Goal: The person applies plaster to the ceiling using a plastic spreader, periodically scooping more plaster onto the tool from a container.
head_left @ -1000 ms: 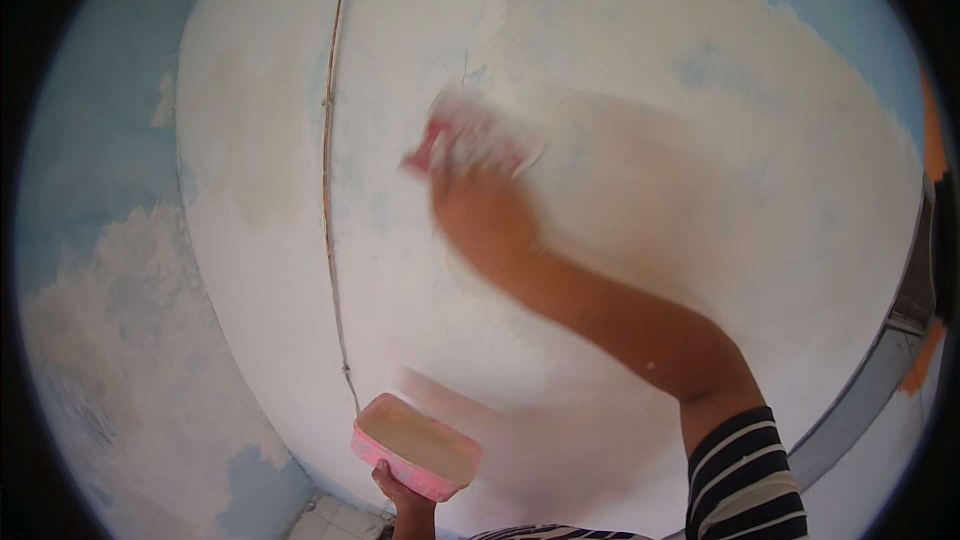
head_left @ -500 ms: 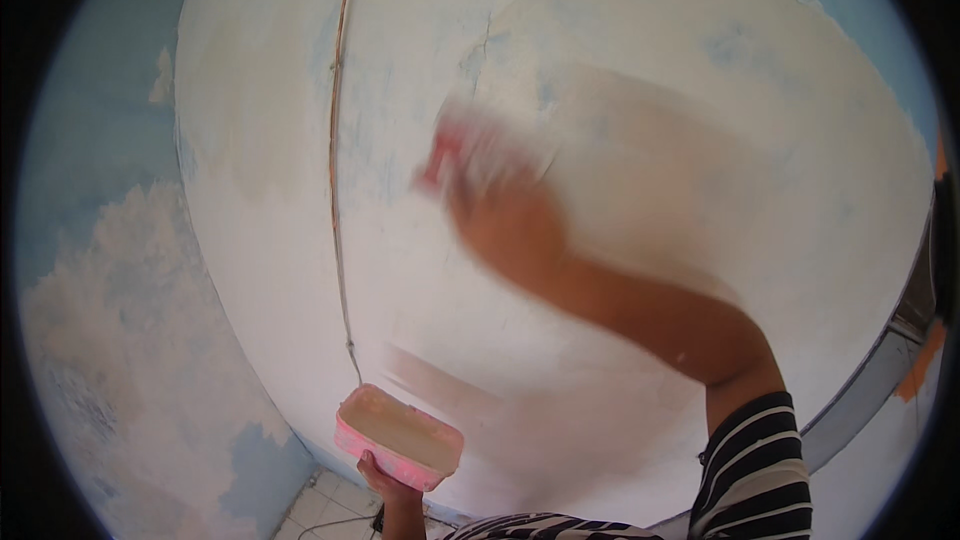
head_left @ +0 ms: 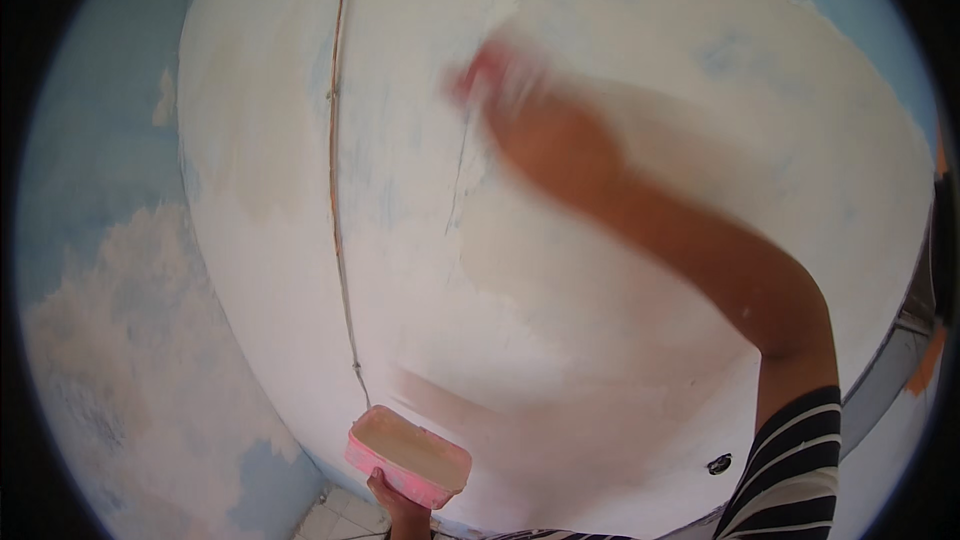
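My right hand [head_left: 555, 140] is raised at the wall's upper middle, its fingers closed round a red putty spreader [head_left: 485, 75]. Motion smears the spreader's outline, and its blade edge cannot be made out. Pale filler covers much of the wall [head_left: 540, 280], with bluish patches showing through. Low in the view, my left hand [head_left: 400, 508] grips a pink rectangular tub [head_left: 425, 490] from below and the near side. Smooth cream-coloured paste [head_left: 410, 443] lies inside the tub, which tilts a little.
A thin brown-and-grey cable [head_left: 334, 160] runs down the wall toward the tub. At left stands a blue-and-white side wall [head_left: 90, 340], with floor tiles [head_left: 345, 517] at its foot. A dark round wall fitting [head_left: 719, 463] sits at lower right, beside my striped sleeve [head_left: 790, 460].
My right hand and the spreader have moved up and slightly right across the wall. The tub and left hand sit slightly lower and farther right in view. The round wall fitting has become visible.
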### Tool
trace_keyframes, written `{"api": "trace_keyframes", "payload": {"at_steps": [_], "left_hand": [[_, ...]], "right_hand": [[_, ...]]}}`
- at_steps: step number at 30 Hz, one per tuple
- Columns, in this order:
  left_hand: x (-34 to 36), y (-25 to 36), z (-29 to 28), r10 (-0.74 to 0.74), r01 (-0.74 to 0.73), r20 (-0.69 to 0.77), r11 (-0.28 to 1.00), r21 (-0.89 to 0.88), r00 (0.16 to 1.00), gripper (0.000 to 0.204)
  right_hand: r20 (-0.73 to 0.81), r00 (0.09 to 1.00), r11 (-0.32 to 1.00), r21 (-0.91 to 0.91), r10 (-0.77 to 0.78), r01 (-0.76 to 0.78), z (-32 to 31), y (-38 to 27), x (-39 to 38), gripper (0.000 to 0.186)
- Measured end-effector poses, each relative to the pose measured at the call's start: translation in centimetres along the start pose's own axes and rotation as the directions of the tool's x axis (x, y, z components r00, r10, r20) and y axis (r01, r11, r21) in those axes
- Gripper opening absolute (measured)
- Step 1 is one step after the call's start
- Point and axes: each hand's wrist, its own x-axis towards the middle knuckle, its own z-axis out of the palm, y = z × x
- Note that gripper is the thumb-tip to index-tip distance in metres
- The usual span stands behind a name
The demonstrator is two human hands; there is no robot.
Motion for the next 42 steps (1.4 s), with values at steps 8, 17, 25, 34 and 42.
{"api": "trace_keyframes", "payload": {"at_steps": [8, 17, 25, 34, 42], "left_hand": [[0.9, 0.3, -0.9, -0.042, 0.053, 0.162, 0.997, -0.064, 0.986, 0.08], [2.1, 0.1, -2.7, -0.015, 0.013, 0.151, 1.0, 0.012, 0.988, 0.079], [1.4, 0.8, -2.7, -0.057, 0.052, 0.131, 0.998, 0.042, 0.99, 0.081], [1.8, 0.2, -3.4, -0.003, 0.001, 0.037, 0.998, 0.055, 0.999, 0.082], [2.4, -0.3, -4.4, -0.027, 0.026, 0.012, 0.997, 0.066, 1.0, 0.083]], "right_hand": [[0.055, 0.998, 0.991, 0.136, 0.003, -0.01, -5.6, 1.9, 1.8, 0.032], [-0.018, 0.973, 0.874, 0.435, -0.229, 0.214, -2.9, -7.5, -2.1, 0.026], [0.138, 0.913, 0.918, 0.052, 0.383, -0.393, -2.5, 7.7, 3.6, 0.035], [0.214, 0.949, 0.747, 0.664, -0.233, 0.034, -3.3, -10.2, -5.5, 0.022], [0.157, 0.918, 0.932, -0.077, 0.363, -0.355, 2.4, 4.8, -1.8, 0.045]]}}
